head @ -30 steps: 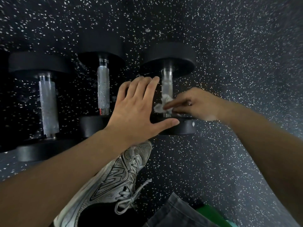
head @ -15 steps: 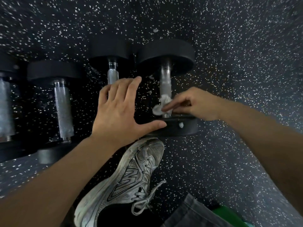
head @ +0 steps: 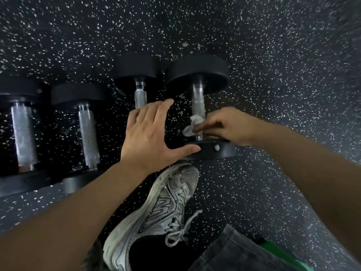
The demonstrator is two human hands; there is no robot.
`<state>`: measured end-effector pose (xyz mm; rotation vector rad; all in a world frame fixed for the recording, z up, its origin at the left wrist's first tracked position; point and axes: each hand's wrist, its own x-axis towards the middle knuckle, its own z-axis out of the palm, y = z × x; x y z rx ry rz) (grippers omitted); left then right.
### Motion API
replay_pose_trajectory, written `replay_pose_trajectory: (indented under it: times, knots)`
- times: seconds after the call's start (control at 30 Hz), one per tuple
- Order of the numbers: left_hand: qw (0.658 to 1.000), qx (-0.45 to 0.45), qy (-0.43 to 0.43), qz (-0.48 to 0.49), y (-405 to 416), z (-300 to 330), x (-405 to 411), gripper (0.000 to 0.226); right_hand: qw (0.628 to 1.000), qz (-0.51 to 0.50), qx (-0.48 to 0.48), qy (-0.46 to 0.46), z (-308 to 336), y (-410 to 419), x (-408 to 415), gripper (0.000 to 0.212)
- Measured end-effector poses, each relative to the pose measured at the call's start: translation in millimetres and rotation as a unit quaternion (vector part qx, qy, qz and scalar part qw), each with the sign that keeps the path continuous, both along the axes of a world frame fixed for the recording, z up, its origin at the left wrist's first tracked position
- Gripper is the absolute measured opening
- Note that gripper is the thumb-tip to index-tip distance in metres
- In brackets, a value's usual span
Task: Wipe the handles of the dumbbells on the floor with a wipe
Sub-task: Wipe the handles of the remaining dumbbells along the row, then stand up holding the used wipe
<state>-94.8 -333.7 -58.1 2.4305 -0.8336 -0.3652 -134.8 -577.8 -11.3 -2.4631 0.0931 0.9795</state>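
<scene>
Four dumbbells lie side by side on the floor (head: 273, 55), each with round, matte black heads and a knurled, silvery metal handle running away from the camera. The floor is dark rubber, flecked all over with small white specks, and it fills the whole view; no walls show.

The rightmost dumbbell (head: 197, 73) is the one in hand. Its handle (head: 198, 100) looks smooth and shiny near the far head, and its near head shows a small pale mark on the rim. The wipe (head: 192, 125), white, crumpled and soft, sits against the lower part of this handle, just above the near head. The right hand (head: 228, 124) pinches the wipe between thumb and fingertips, fingers curled close around the handle; the grip is nearly closed on the wipe.

The left hand (head: 150, 137) is spread flat and wide, fingers together and pointing up, thumb stretched out to the right so its tip touches the near head of the rightmost dumbbell. It holds nothing. It covers the lower half of the second dumbbell (head: 136, 69).

Further left lie the third dumbbell (head: 88, 130) and the fourth dumbbell (head: 23, 133), the latter with a worn, mottled handle.

Below the hands a grey mesh sneaker (head: 160, 212) with loose laces rests on the floor, beside dark denim (head: 234, 253) and a green patch at the bottom edge.
</scene>
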Motion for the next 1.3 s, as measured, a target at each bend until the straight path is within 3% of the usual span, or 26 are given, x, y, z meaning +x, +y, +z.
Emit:
replay_pose_trajectory:
  times: [0.1,0.23,0.37,0.7,0.93,1.07,1.3]
  knots:
    - [1.000,0.007,0.022,-0.017,2.7,3.1,1.2,0.114,1.000,-0.016,0.005,0.013,14.3,9.2,-0.4,0.026]
    - [0.994,-0.026,0.076,-0.077,13.8,16.9,13.4,0.105,0.978,-0.180,0.060,-0.087,45.0,31.9,2.4,0.027]
    - [0.995,-0.043,0.009,-0.095,30.0,62.8,37.3,0.104,0.954,-0.233,0.084,-0.170,93.4,57.1,19.1,0.029]
    - [0.987,-0.117,-0.104,-0.029,79.2,253.5,77.1,0.110,0.907,-0.244,0.086,-0.333,274.6,125.5,32.0,0.030]
    - [0.966,-0.164,-0.198,-0.003,130.8,380.9,58.4,0.097,0.866,-0.264,0.108,-0.412,388.3,189.5,-1.6,0.027]
    - [0.953,-0.177,-0.246,0.013,166.8,431.1,39.4,0.094,0.837,-0.269,0.129,-0.459,430.3,228.6,-27.3,0.027]
    - [0.932,-0.181,-0.312,0.037,236.5,469.6,8.0,0.091,0.828,-0.229,0.150,-0.490,471.5,293.8,-60.9,0.027]
